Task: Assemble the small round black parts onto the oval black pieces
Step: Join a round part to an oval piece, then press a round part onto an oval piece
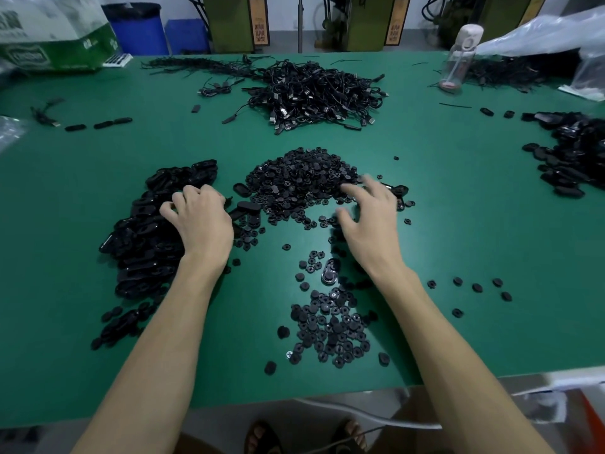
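Observation:
A heap of small round black parts [299, 178] lies in the middle of the green table [458, 224]. To its left is a pile of oval black pieces [147, 231]. My left hand [199, 221] rests on that pile's right edge with its fingers curled down into the pieces; what it holds is hidden. My right hand [366, 217] hovers over the right front edge of the round heap, fingers spread and blurred. A second patch of round parts [330, 326] lies near the front edge, and one shiny oval piece [329, 271] lies between my forearms.
A tangle of black cables [314, 93] lies at the back centre. More oval pieces [569, 152] are piled at the right edge. A clear water bottle [458, 57] stands at the back right, a green and white box [55, 37] at the back left. Loose round parts [476, 288] dot the right front.

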Motion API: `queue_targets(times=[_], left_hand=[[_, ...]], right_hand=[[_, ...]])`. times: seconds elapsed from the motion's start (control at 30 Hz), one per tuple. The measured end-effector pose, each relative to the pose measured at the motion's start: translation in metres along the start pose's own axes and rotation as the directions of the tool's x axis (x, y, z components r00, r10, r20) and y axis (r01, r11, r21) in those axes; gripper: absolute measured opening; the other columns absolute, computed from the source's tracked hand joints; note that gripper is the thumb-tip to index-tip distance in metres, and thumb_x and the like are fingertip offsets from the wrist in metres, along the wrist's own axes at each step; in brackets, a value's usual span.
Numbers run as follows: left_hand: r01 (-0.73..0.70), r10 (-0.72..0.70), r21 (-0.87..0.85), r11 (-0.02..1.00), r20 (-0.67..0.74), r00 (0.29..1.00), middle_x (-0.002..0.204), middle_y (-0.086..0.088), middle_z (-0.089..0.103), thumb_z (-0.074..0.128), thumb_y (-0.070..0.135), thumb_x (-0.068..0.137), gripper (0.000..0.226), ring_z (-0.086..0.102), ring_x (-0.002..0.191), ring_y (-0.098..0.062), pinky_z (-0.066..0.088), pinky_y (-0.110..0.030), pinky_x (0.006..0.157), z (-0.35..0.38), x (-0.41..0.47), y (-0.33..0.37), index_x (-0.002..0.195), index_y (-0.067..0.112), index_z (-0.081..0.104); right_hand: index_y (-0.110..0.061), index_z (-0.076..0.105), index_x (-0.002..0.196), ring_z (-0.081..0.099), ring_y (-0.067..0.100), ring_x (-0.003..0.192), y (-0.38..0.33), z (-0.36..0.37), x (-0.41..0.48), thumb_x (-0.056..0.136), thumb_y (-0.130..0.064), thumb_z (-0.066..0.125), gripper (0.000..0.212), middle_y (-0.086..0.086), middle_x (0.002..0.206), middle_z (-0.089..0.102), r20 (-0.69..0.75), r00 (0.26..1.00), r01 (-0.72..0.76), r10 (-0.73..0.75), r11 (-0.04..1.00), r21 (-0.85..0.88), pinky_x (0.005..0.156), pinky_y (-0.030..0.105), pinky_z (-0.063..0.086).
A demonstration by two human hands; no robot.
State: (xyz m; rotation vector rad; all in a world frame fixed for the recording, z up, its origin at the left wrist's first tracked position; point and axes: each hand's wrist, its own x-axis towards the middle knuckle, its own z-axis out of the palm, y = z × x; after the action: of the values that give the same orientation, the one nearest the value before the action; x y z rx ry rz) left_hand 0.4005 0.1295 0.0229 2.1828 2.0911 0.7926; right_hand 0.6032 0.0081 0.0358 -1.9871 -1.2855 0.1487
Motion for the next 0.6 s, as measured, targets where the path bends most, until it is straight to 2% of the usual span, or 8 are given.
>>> queue_targets(times=[0.1, 0.2, 0.23, 0.3, 0.33, 0.4, 0.5, 0.6], left_hand=[[0.02, -0.021, -0.017, 1.0, -0.071, 0.997, 0.13, -0.018, 0.052, 0.052, 0.01, 0.107, 0.017, 0.039, 0.127, -0.037, 0.022, -0.052, 0.111, 0.0, 0.001, 0.002, 0.117, 0.006, 0.065], [-0.07, 0.032, -0.23, 0.971, -0.164, 0.986, 0.12, -0.012, 0.056, 0.042, 0.018, 0.111, 0.021, 0.048, 0.113, -0.029, 0.033, -0.043, 0.099, -0.005, 0.0, 0.009, 0.117, 0.006, 0.059], [-0.104, 0.058, -0.364, 0.925, -0.134, 0.989, 0.112, -0.009, 0.059, 0.038, 0.021, 0.113, 0.022, 0.054, 0.1, -0.024, 0.041, -0.04, 0.09, -0.007, -0.003, 0.014, 0.114, 0.007, 0.056], [-0.088, 0.128, -0.614, 0.784, 0.021, 0.992, 0.097, -0.005, 0.063, 0.035, 0.025, 0.113, 0.021, 0.062, 0.076, -0.016, 0.053, -0.035, 0.067, -0.011, -0.011, 0.028, 0.108, 0.013, 0.052], [-0.042, 0.173, -0.698, 0.714, 0.118, 0.978, 0.091, -0.005, 0.064, 0.038, 0.024, 0.113, 0.018, 0.062, 0.066, -0.012, 0.052, -0.029, 0.057, -0.012, -0.016, 0.036, 0.106, 0.015, 0.052], [0.048, 0.297, -0.796, 0.603, 0.28, 0.913, 0.083, -0.007, 0.065, 0.045, 0.015, 0.111, 0.012, 0.059, 0.054, -0.007, 0.047, -0.021, 0.049, -0.01, -0.026, 0.048, 0.109, 0.013, 0.057], [0.109, 0.414, -0.854, 0.51, 0.354, 0.839, 0.082, -0.012, 0.067, 0.048, 0.001, 0.107, 0.015, 0.062, 0.054, -0.007, 0.052, -0.02, 0.052, -0.007, -0.039, 0.062, 0.118, -0.001, 0.059], [0.173, 0.385, -0.881, 0.441, 0.36, 0.85, 0.093, -0.013, 0.069, 0.051, 0.0, 0.106, 0.017, 0.074, 0.072, -0.014, 0.06, -0.024, 0.065, -0.005, -0.046, 0.064, 0.119, -0.004, 0.06]], right_hand=[[-0.027, 0.063, 0.138, 0.037, 0.019, 0.142, -0.003, 0.008, -0.002, 0.099, -0.035, 0.065, 0.04, -0.006, 0.145, 0.058, 0.177, 0.968, 0.195, -0.18, 0.978, -0.071, 0.12, 0.039, 0.02], [-0.028, 0.071, 0.127, 0.04, 0.018, 0.126, -0.001, 0.017, -0.006, 0.098, -0.037, 0.066, 0.03, -0.008, 0.126, 0.058, 0.197, 0.951, 0.261, -0.238, 0.96, -0.103, 0.099, 0.033, 0.017], [-0.027, 0.073, 0.122, 0.04, 0.018, 0.12, 0.0, 0.018, -0.006, 0.097, -0.037, 0.068, 0.027, -0.008, 0.118, 0.056, 0.173, 0.955, 0.263, -0.243, 0.959, -0.102, 0.094, 0.031, 0.016], [-0.025, 0.075, 0.11, 0.04, 0.018, 0.112, 0.0, 0.018, -0.004, 0.095, -0.037, 0.071, 0.019, -0.008, 0.107, 0.052, 0.142, 0.96, 0.254, -0.24, 0.963, -0.092, 0.088, 0.03, 0.015], [-0.024, 0.075, 0.105, 0.041, 0.019, 0.11, 0.0, 0.019, -0.004, 0.094, -0.036, 0.072, 0.016, -0.008, 0.104, 0.053, 0.138, 0.961, 0.253, -0.239, 0.963, -0.093, 0.087, 0.031, 0.015], [-0.023, 0.076, 0.1, 0.042, 0.02, 0.108, -0.001, 0.019, -0.003, 0.094, -0.034, 0.072, 0.014, -0.006, 0.102, 0.056, 0.131, 0.962, 0.255, -0.241, 0.961, -0.108, 0.087, 0.031, 0.017], [-0.021, 0.077, 0.098, 0.048, 0.023, 0.104, -0.001, 0.016, -0.001, 0.097, -0.031, 0.069, 0.013, -0.002, 0.098, 0.063, 0.054, 0.974, 0.225, -0.22, 0.97, -0.091, 0.086, 0.032, 0.021], [-0.017, 0.075, 0.098, 0.061, 0.026, 0.096, -0.001, 0.01, -0.001, 0.099, -0.024, 0.068, 0.01, -0.001, 0.093, 0.072, -0.04, 0.992, 0.121, -0.119, 0.991, 0.062, 0.095, 0.043, 0.045]])
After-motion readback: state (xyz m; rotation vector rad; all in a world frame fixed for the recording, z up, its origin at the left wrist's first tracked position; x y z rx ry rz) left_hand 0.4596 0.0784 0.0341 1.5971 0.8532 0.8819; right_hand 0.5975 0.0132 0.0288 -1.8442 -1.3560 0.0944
